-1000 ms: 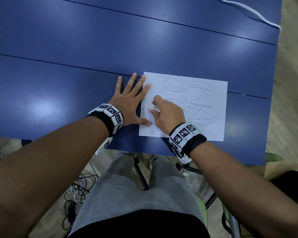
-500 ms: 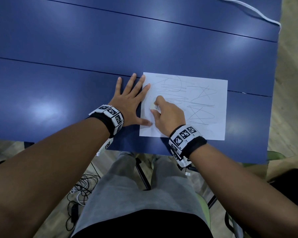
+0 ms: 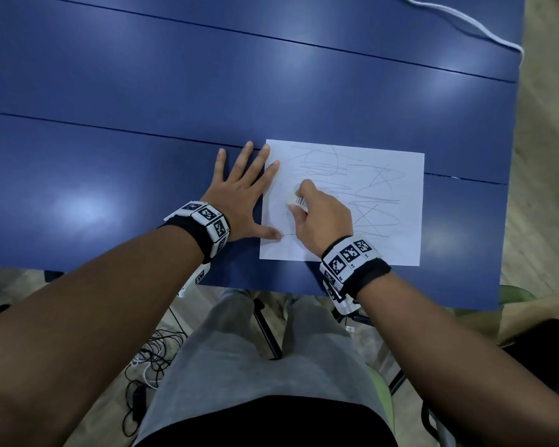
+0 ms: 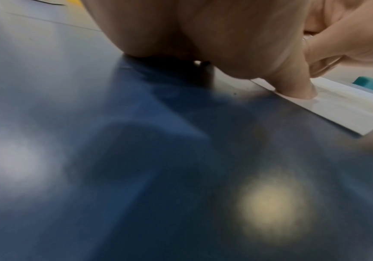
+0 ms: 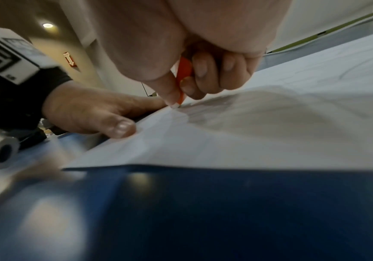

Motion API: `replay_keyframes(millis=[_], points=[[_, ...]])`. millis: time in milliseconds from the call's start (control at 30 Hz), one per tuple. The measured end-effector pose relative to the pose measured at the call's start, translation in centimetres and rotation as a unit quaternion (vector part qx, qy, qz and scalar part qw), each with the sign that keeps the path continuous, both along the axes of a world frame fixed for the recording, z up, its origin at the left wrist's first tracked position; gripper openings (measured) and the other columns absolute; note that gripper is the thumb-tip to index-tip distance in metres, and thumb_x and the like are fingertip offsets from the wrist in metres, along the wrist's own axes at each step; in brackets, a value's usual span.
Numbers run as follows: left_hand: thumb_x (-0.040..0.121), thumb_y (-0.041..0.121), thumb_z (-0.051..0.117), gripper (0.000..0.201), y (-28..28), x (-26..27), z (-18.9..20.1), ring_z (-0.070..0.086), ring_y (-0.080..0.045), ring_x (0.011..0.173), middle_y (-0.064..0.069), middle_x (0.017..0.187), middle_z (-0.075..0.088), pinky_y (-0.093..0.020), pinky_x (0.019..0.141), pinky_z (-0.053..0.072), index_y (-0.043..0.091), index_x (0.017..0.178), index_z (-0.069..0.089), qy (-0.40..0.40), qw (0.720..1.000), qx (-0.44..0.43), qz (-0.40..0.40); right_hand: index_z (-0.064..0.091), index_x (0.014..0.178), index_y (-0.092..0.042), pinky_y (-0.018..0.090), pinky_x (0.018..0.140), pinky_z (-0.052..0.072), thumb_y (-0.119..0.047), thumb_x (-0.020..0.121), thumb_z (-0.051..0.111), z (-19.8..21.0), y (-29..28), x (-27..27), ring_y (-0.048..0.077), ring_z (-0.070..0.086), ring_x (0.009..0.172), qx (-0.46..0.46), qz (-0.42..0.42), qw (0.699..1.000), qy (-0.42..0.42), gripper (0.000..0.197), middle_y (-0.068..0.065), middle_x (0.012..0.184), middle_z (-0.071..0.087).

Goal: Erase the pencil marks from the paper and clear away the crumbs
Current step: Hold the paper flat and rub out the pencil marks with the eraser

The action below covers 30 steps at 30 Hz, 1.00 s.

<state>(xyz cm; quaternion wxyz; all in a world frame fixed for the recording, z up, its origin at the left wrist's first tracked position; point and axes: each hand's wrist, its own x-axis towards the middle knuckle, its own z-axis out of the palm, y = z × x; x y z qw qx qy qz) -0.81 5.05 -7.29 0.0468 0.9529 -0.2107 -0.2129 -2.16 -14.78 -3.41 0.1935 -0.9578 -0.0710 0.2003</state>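
Near the front edge of the dark blue bench (image 3: 110,91) lies a rectangular sheet of white paper (image 3: 397,250), flat and smooth, covered with loose grey pencil marks (image 3: 362,191) in loops, zigzags and crossed strokes. The left hand (image 3: 239,198) lies flat with its fingers straight and spread, palm on the bench, while the index fingertip and the thumb press on the paper's left edge; the left wrist view shows the thumb (image 4: 292,84) pinning the sheet's border. The right hand (image 3: 323,217) has its fingers curled round a small eraser (image 3: 299,200), a pale block in a sleeve with a barcode; from the right wrist view the sleeve looks orange and the white tip (image 5: 176,105) touches the paper. Compared with a second ago the right hand and eraser sit at nearly the same spot on the left part of the sheet, having shifted only slightly, and the left hand has not moved. The strip of paper beside the eraser looks fainter than the right half, where the strokes are plain and dark. Glossy light patches reflect off the bench, which is built of long panels with thin dark seams. A white cord (image 3: 465,17) curls across its far right corner. Crumbs are too small to tell.
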Motion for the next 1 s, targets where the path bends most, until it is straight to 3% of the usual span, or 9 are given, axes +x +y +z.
replay_keyframes(millis=[167,333,467,600,767,900,1000], points=[[0.062,0.103,0.027,0.134,0.0,0.0,0.0,-0.028,-0.03,0.151,-0.003,0.165,-0.028,-0.068,0.117,-0.009,0.022,0.159,-0.015,0.002,1.0,0.007,-0.001,0.043,0.112,-0.019,0.036,0.069,0.049,-0.034,0.098,0.047,0.0,1.1,-1.2,0.027,0.062,0.085,-0.003,0.033,0.999,0.028,0.021,0.001,0.099,0.066],[0.061,0.103,0.031,0.134,0.0,0.0,0.1,-0.025,-0.03,0.152,-0.004,0.167,-0.024,-0.069,0.117,-0.009,0.022,0.16,-0.012,-0.003,1.0,0.006,-0.001,0.046,0.11,-0.018,0.034,0.065,0.043,-0.031,0.095,0.052,-0.2,0.2,0.0,0.028,0.061,0.086,0.007,-0.028,1.0,-0.006,0.021,0.0,0.097,0.067],[0.062,0.102,0.032,0.134,0.1,-0.1,0.0,-0.025,-0.03,0.152,-0.004,0.167,-0.024,-0.068,0.117,-0.01,0.022,0.16,-0.011,-0.005,1.0,0.0,0.0,0.043,0.111,-0.018,0.036,0.067,0.047,-0.033,0.097,0.048,-0.2,0.3,-0.5,0.029,0.062,0.086,-0.008,0.026,0.999,0.016,0.022,0.001,0.101,0.066],[0.062,0.102,0.032,0.134,0.0,0.0,0.0,-0.025,-0.03,0.152,-0.003,0.166,-0.025,-0.068,0.117,-0.01,0.022,0.16,-0.011,-0.004,1.0,0.003,-0.001,0.044,0.111,-0.018,0.037,0.069,0.048,-0.033,0.096,0.05,-0.2,-0.2,0.0,0.029,0.062,0.088,0.003,-0.004,1.0,0.003,0.022,0.001,0.101,0.067],[0.062,0.102,0.031,0.134,0.0,-0.1,-0.1,-0.025,-0.03,0.152,-0.003,0.166,-0.025,-0.069,0.117,-0.009,0.022,0.16,-0.012,-0.004,1.0,-0.001,0.0,0.043,0.111,-0.02,0.038,0.071,0.05,-0.034,0.097,0.048,-0.2,0.4,-0.9,0.028,0.062,0.089,-0.004,0.037,0.999,0.028,0.021,0.001,0.104,0.067],[0.062,0.103,0.031,0.134,0.0,0.0,-0.1,-0.026,-0.03,0.152,-0.003,0.166,-0.027,-0.069,0.117,-0.009,0.022,0.16,-0.013,-0.003,1.0,0.004,-0.001,0.046,0.111,-0.018,0.035,0.07,0.047,-0.032,0.095,0.051,-0.1,-0.2,-0.2,0.028,0.062,0.088,0.012,-0.012,1.0,0.007,0.022,0.0,0.102,0.068],[0.062,0.103,0.03,0.134,0.0,-0.1,-0.1,-0.025,-0.03,0.152,-0.003,0.166,-0.027,-0.069,0.117,-0.008,0.022,0.16,-0.013,-0.002,1.0,0.002,-0.001,0.045,0.111,-0.019,0.037,0.071,0.05,-0.033,0.096,0.049,-0.2,0.4,-1.3,0.029,0.063,0.088,0.012,0.035,0.999,0.025,0.021,0.001,0.103,0.067]])
